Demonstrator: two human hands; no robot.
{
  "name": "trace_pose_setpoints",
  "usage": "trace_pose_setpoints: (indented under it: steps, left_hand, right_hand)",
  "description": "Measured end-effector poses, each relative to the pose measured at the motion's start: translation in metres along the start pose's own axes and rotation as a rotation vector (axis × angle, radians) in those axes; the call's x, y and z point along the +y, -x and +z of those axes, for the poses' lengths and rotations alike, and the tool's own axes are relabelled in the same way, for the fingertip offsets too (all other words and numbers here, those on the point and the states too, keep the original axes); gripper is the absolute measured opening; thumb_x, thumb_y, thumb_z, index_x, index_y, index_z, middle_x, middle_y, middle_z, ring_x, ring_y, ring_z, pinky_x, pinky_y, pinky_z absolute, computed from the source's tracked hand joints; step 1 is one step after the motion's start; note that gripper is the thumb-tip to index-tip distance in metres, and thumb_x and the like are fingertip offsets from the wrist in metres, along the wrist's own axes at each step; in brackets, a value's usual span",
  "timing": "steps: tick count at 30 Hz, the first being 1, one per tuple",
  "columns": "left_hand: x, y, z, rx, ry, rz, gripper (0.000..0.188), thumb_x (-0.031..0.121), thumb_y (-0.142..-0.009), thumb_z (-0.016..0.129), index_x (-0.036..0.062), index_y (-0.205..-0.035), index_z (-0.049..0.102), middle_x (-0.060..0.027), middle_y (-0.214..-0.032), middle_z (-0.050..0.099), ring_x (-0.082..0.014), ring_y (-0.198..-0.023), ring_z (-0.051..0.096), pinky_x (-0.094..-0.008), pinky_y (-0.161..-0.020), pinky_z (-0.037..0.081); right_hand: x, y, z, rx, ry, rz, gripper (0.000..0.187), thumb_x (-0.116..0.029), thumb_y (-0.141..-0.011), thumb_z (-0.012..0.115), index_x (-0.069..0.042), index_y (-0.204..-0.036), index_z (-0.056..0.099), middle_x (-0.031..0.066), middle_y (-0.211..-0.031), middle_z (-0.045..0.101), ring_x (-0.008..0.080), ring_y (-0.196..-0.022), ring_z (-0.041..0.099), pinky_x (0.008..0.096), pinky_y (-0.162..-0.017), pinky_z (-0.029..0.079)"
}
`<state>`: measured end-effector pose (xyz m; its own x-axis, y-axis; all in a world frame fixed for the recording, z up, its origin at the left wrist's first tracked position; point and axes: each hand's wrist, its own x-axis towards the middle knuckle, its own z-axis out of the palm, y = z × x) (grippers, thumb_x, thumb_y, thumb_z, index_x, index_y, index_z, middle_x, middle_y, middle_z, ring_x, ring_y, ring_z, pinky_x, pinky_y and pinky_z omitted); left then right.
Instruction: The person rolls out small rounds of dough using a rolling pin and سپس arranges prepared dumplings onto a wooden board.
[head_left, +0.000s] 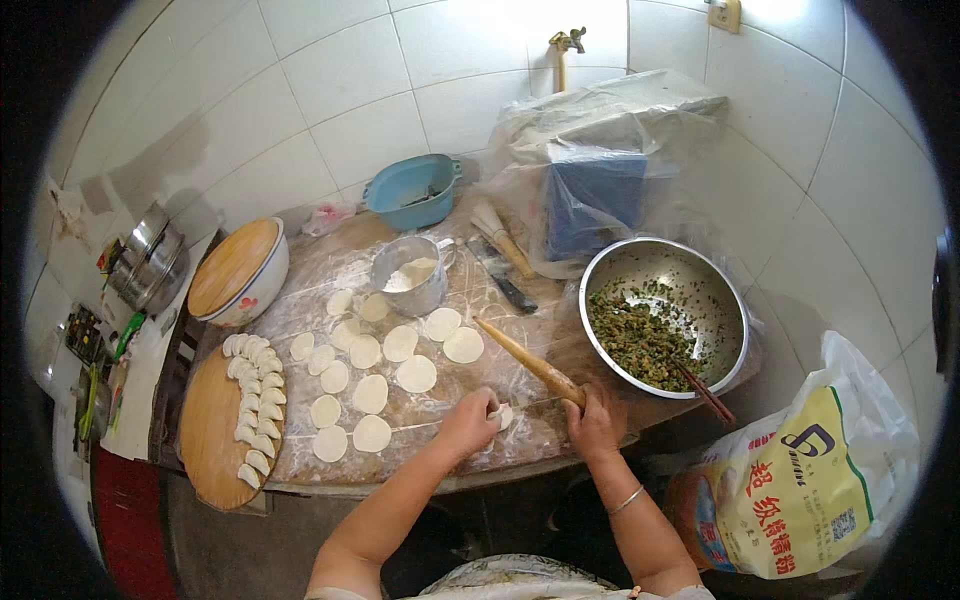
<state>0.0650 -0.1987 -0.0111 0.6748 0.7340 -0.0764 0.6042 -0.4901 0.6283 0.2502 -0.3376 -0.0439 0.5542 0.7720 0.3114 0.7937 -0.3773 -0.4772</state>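
My right hand [597,422] is closed around the thick end of a tapered wooden rolling pin [528,362]. The pin's thin end points up and left over the floured table. Beside it, my left hand [470,424] is closed at the edge of a small dough piece [504,416], which my fingers partly hide. Several thin round dough wrappers [416,375] lie flat to the left of the pin. Above them stands a metal cup of flour [411,277]. Pleated dumplings [262,411] sit in curved rows on a round wooden board [212,432] at the far left.
A steel bowl of chopped green filling [650,330] with chopsticks [704,390] stands right. Behind are a knife [512,292], a brush [502,238], a blue basin [412,190] and a plastic-covered box [595,205]. An enamel basin [255,290] stands left, a flour bag [790,480] lower right.
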Motion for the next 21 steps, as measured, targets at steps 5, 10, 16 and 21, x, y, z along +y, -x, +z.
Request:
trace_pose_setpoints:
  steps: [5, 10, 16, 21]
  left_hand:
    - [0.004, -0.020, 0.001, 0.323, -0.097, 0.315, 0.020, 0.013, -0.080, 0.066, 0.0041, -0.098, 0.063, -0.0159, -0.094, 0.062, -0.0337, -0.089, 0.061, -0.0439, -0.077, 0.049]
    - [-0.024, -0.014, 0.004, 0.174, -0.174, 0.301, 0.031, 0.011, -0.082, 0.061, 0.0045, -0.112, 0.064, -0.0168, -0.112, 0.064, -0.0355, -0.102, 0.061, -0.0433, -0.089, 0.049]
    - [0.008, -0.009, 0.036, -0.087, -0.395, 0.356, 0.066, 0.044, -0.094, 0.049, -0.0016, -0.140, 0.039, -0.0213, -0.148, 0.036, -0.0346, -0.140, 0.028, -0.0483, -0.115, 0.022]
    - [0.014, -0.027, 0.041, -0.263, -0.522, 0.319, 0.086, 0.061, -0.094, 0.036, -0.0031, -0.149, 0.020, -0.0227, -0.156, 0.019, -0.0357, -0.147, 0.011, -0.0499, -0.118, 0.008]
  right_hand:
    - [0.005, -0.001, 0.005, 0.106, -0.030, -0.083, 0.035, -0.027, -0.083, 0.068, -0.002, -0.106, 0.059, 0.0162, -0.117, 0.058, 0.0375, -0.106, 0.054, 0.0477, -0.090, 0.043]
    - [0.004, 0.003, 0.006, 0.123, -0.027, -0.073, 0.036, -0.025, -0.082, 0.068, -0.002, -0.108, 0.059, 0.0171, -0.117, 0.060, 0.0377, -0.106, 0.055, 0.0473, -0.091, 0.043]
    - [0.003, 0.003, 0.004, 0.141, -0.070, -0.087, 0.037, -0.025, -0.082, 0.069, -0.002, -0.108, 0.059, 0.0166, -0.115, 0.062, 0.0377, -0.101, 0.058, 0.0468, -0.089, 0.044]
    - [0.004, 0.003, 0.004, 0.141, -0.041, -0.102, 0.037, -0.027, -0.081, 0.070, -0.002, -0.106, 0.059, 0.0157, -0.115, 0.062, 0.0368, -0.101, 0.058, 0.0460, -0.086, 0.045]
